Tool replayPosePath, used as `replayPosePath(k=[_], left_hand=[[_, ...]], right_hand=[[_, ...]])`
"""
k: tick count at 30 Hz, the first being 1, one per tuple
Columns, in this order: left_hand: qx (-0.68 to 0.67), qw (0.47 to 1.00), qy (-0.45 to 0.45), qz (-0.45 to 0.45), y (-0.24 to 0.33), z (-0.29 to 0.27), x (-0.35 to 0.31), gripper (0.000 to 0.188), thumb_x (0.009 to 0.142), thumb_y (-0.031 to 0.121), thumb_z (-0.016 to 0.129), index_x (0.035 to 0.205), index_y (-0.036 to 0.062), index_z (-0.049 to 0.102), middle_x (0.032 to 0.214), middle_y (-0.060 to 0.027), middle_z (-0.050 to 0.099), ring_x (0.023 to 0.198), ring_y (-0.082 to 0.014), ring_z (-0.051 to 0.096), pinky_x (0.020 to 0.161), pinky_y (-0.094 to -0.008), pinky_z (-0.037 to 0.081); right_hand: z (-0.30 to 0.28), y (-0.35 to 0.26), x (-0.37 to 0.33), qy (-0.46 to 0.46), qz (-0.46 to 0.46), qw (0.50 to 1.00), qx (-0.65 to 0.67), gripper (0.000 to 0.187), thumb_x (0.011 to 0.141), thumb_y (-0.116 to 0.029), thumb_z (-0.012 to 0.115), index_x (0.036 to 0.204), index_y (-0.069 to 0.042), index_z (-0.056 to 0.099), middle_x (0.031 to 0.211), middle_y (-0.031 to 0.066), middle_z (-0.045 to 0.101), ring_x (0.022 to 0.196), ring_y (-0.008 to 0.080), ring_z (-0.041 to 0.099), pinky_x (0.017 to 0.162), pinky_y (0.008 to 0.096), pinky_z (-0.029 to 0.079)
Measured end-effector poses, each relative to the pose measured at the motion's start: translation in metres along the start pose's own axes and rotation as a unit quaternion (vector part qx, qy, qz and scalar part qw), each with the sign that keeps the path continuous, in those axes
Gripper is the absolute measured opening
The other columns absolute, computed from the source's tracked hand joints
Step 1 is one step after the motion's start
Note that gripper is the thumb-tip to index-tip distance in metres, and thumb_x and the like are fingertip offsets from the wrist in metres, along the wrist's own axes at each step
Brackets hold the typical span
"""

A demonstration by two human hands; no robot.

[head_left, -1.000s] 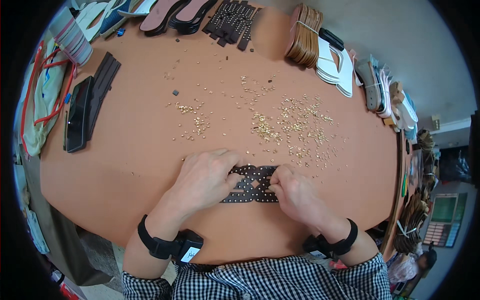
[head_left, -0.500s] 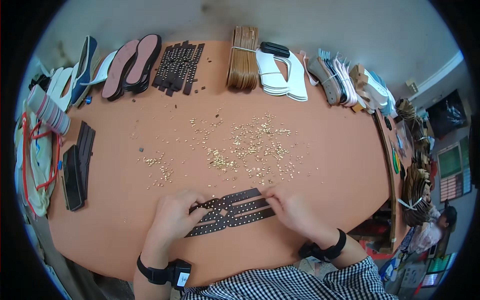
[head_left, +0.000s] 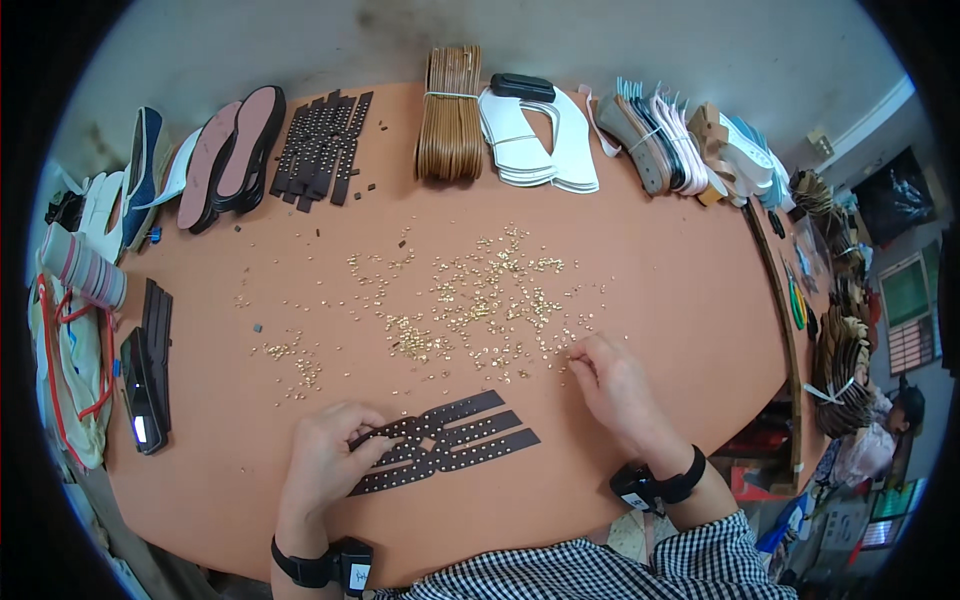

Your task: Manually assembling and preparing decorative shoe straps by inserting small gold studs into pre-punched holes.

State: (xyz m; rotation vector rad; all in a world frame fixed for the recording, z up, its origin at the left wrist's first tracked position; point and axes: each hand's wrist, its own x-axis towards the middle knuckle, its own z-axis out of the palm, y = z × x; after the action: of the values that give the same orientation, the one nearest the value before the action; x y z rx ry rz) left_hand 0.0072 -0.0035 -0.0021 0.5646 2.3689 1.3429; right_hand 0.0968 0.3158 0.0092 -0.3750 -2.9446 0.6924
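Strap piece (head_left: 447,458), dark, slotted: one, left end pinched in left hand (head_left: 335,450), strips fanning toward right hand (head_left: 612,385). Stud rows set over much of it; strip tips nearest right hand look plainer (left end partly hidden by fingers). Loose studs (head_left: 410,335): many, unset, beyond both hands. Studded pieces (head_left: 320,150): pile, far beyond left hand. Right hand: fingers curled beside loose studs, contents cannot tell. Versus earlier: right hand off strip ends, farther out; left grip kept.

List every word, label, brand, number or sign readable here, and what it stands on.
No text is legible.
Left wrist device, white label: too small to read.
Right wrist device, white label: too small to read.
Pale box, right background: too blurred.
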Motion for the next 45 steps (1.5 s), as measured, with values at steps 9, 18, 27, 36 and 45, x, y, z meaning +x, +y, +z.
replayPosePath(k=[9, 18, 27, 36, 45], left_hand=[[0.009, 1.000, 0.008, 0.012, 0.000, -0.001, 0.000, 0.017, 0.069, 0.003, 0.076, 0.084, 0.0022, 0.067, 0.069, -0.0065, 0.060, 0.056, -0.0131, 0.056, 0.051, -0.0257, 0.044], [0.034, 0.999, -0.013, 0.013, 0.011, -0.005, 0.000, 0.016, 0.072, 0.005, 0.075, 0.085, 0.0042, 0.067, 0.073, -0.0068, 0.062, 0.060, -0.0177, 0.059, 0.055, -0.0279, 0.046], [0.060, 0.998, -0.013, 0.027, 0.010, -0.004, -0.001, 0.016, 0.073, 0.010, 0.074, 0.087, 0.0068, 0.067, 0.076, -0.0070, 0.064, 0.066, -0.0214, 0.063, 0.059, -0.0304, 0.049], [0.086, 0.995, -0.002, 0.057, 0.002, -0.003, -0.005, 0.016, 0.075, 0.011, 0.071, 0.089, 0.0061, 0.067, 0.077, -0.0086, 0.064, 0.067, -0.0234, 0.062, 0.060, -0.0328, 0.049], [0.104, 0.991, 0.005, 0.088, -0.003, 0.002, 0.000, 0.018, 0.073, 0.011, 0.073, 0.088, 0.0050, 0.067, 0.076, -0.0101, 0.065, 0.067, -0.0244, 0.064, 0.060, -0.0332, 0.050]], right_hand=[[0.009, -0.021, 0.014, 0.005, -0.070, 0.997, 0.028, 0.007, 0.084, -0.007, 0.063, 0.090, -0.004, 0.060, 0.088, 0.0107, 0.057, 0.083, 0.0316, 0.060, 0.071, 0.0413, 0.050], [0.018, -0.030, 0.030, -0.052, -0.064, 0.996, -0.029, 0.009, 0.084, -0.010, 0.060, 0.084, -0.001, 0.059, 0.087, 0.0157, 0.058, 0.083, 0.0351, 0.060, 0.073, 0.0447, 0.049], [0.018, -0.039, 0.036, -0.091, -0.033, 0.990, -0.105, 0.013, 0.086, -0.013, 0.056, 0.086, 0.000, 0.061, 0.093, 0.0196, 0.061, 0.086, 0.0382, 0.062, 0.076, 0.0462, 0.051], [0.016, -0.054, 0.039, -0.110, 0.075, 0.989, -0.062, 0.015, 0.083, -0.014, 0.059, 0.079, -0.001, 0.065, 0.081, 0.0208, 0.065, 0.079, 0.0365, 0.065, 0.072, 0.0440, 0.052], [0.018, -0.037, 0.033, -0.065, 0.058, 0.996, -0.004, 0.011, 0.082, -0.010, 0.060, 0.082, 0.000, 0.065, 0.084, 0.0209, 0.066, 0.078, 0.0386, 0.064, 0.071, 0.0451, 0.051]])
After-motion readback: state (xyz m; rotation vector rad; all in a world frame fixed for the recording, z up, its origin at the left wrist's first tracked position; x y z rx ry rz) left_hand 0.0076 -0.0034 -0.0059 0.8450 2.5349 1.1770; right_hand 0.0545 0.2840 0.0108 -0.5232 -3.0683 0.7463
